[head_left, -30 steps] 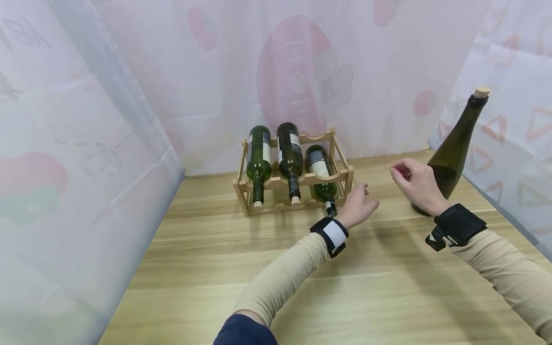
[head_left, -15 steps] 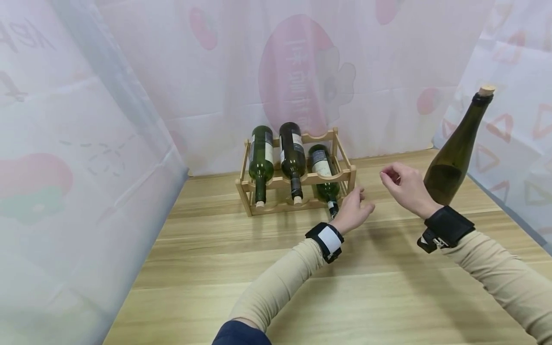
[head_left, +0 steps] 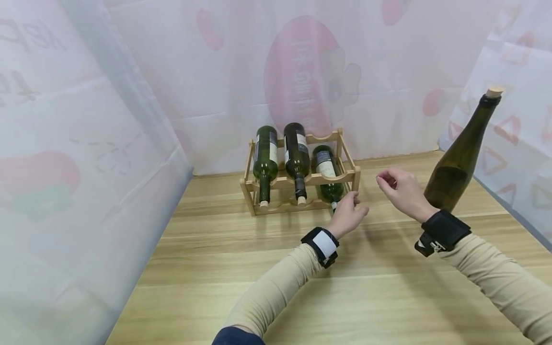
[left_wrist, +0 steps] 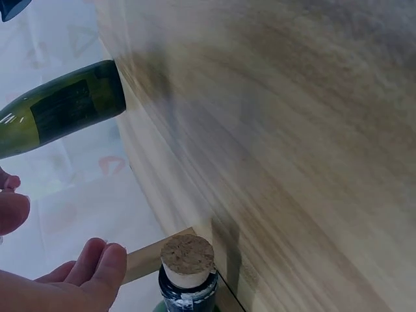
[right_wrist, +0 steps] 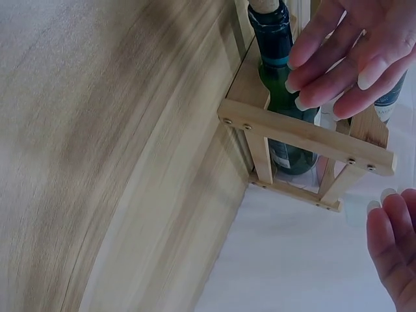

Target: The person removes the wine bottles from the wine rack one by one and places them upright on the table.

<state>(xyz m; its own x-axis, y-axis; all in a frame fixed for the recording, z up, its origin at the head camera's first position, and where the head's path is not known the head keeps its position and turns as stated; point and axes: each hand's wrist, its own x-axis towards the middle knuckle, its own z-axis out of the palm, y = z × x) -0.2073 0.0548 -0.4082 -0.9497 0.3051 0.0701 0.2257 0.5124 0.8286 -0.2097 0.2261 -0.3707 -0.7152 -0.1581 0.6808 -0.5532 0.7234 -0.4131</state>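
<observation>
In the head view my left hand (head_left: 347, 215) hangs beside the front right corner of a wooden wine rack (head_left: 357, 179), fingers relaxed, holding nothing. It partly hides the neck of a green wine bottle (head_left: 332, 190) lying in the rack's lower tier; that bottle's cork (left_wrist: 187, 255) shows in the left wrist view. My right hand (head_left: 404, 194) is raised between the rack and a tall corked bottle (head_left: 460, 158), fingers loosely bent with nothing in them. In the right wrist view its fingers (right_wrist: 390, 244) face the rack's end. The tall bottle stands upright behind that hand.
Two more corked bottles, a green one (head_left: 266, 160) and a darker one (head_left: 296, 153), lie on the rack's upper tier with necks toward me. Printed curtains (head_left: 233, 72) enclose the wooden table (head_left: 207, 258) at the back and both sides.
Both hands have drifted left relative to the rack and tall bottle, the left hand coming over the lower bottle's neck. The head view has turned slightly left. The bottles stay put.
</observation>
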